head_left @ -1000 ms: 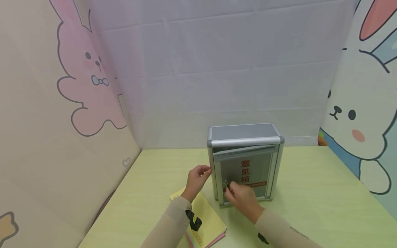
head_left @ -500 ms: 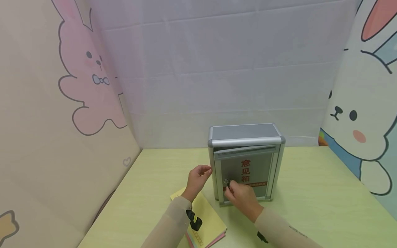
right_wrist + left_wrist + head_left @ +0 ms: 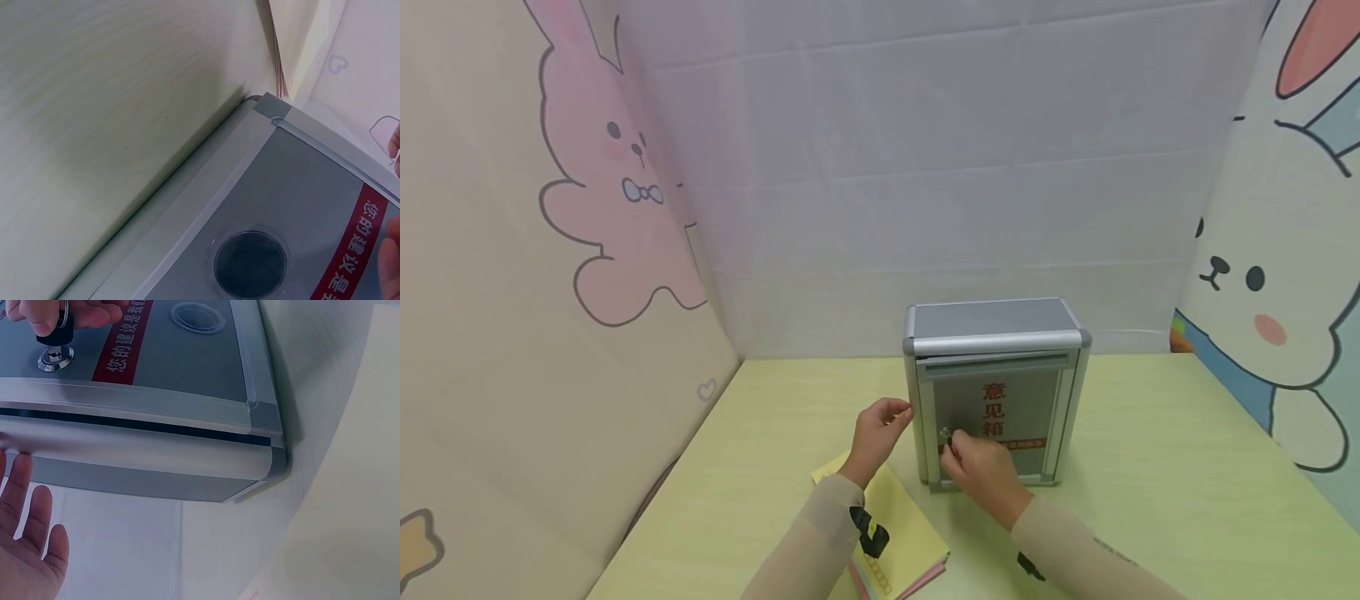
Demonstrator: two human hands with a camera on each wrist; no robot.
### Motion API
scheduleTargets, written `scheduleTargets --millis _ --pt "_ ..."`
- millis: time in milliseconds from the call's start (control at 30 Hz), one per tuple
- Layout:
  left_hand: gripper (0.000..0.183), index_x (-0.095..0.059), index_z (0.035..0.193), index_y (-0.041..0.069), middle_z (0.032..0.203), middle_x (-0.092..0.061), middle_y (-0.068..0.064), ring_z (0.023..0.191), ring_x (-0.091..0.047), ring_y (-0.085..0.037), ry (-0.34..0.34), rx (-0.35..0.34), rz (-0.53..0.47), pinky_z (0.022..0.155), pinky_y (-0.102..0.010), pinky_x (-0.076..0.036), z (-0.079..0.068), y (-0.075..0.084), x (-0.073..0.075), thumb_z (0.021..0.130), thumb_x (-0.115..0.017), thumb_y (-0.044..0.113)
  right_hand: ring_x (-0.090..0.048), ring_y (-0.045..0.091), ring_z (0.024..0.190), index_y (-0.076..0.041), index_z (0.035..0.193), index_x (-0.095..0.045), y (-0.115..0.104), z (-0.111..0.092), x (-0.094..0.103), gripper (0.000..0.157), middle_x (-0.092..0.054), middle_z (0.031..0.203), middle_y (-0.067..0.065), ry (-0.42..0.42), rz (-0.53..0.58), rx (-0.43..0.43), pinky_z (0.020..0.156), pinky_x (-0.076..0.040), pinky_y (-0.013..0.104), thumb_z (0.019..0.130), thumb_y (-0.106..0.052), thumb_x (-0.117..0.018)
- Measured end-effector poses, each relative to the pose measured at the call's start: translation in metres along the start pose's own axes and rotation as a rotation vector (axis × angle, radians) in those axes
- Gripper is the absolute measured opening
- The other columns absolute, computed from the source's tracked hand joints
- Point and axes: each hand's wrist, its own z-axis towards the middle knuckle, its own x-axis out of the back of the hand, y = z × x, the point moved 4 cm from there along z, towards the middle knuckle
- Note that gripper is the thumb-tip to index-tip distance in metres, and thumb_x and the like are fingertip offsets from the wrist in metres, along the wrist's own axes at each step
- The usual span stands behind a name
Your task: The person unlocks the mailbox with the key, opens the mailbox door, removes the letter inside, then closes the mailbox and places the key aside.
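A grey metal suggestion box point(image 3: 992, 318) with rounded silver edges stands upright on the table, red characters on its front door point(image 3: 1022, 404). A narrow dark gap shows along the door's left edge in the left wrist view. My right hand point(image 3: 988, 477) pinches a black-headed key point(image 3: 56, 336), whose shaft sits in the round door lock point(image 3: 55, 359). A metal ring hangs from that key. At the box's left side is my left hand point(image 3: 872, 437), its fingers extended and fingertips at the side frame point(image 3: 156, 447).
A stack of yellow and pink envelopes point(image 3: 910, 537) lies under my left forearm, left of the box on the pale yellow table point(image 3: 1180, 467). A white curtain point(image 3: 925, 167) hangs behind. Rabbit-printed sheets point(image 3: 625, 250) line both sides.
The door has swung inward toward the box frame, narrowing the gap at its top and left. My right hand moved slightly forward and left with the key; the left hand stayed put.
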Motion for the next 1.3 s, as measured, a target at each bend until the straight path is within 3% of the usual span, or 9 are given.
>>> scheduleTargets --millis 333,733,1300 --pt "0.018 -0.066 0.095 -0.008 0.090 -0.068 -0.019 0.074 -0.056 -0.012 0.017 0.025 -0.052 0.066 -0.027 -0.046 0.0010 0.0005 -0.0016 0.091 -0.065 0.009 -0.017 -0.003 0.050 -0.013 0.064 -0.035 0.0004 0.0024 -0.0030 0.032 -0.023 0.055 -0.012 -0.010 -0.038 -0.031 0.043 -0.017 0.015 0.073 -0.002 -0.064" --pt "0.024 -0.063 0.093 -0.002 0.087 -0.064 -0.008 0.071 -0.053 -0.011 0.008 0.147 -0.030 0.060 -0.025 -0.045 0.0013 -0.0020 -0.0041 0.082 -0.076 0.015 -0.014 -0.006 0.053 -0.015 0.064 -0.036 0.0018 0.0042 -0.0054 0.035 -0.025 0.053 -0.012 0.021 -0.021 -0.005 0.042 -0.016 0.014 0.071 0.001 -0.066" --pt "0.023 -0.060 0.090 0.001 0.086 -0.064 -0.008 0.074 -0.052 -0.012 0.036 0.095 0.028 0.065 -0.028 -0.044 0.0013 0.0006 -0.0082 0.084 -0.075 0.018 -0.016 -0.003 0.050 -0.012 0.063 -0.036 0.0028 0.0067 -0.0073 0.036 -0.023 0.054 -0.011 -0.015 -0.030 -0.059 0.042 -0.017 0.016 0.072 0.002 -0.066"
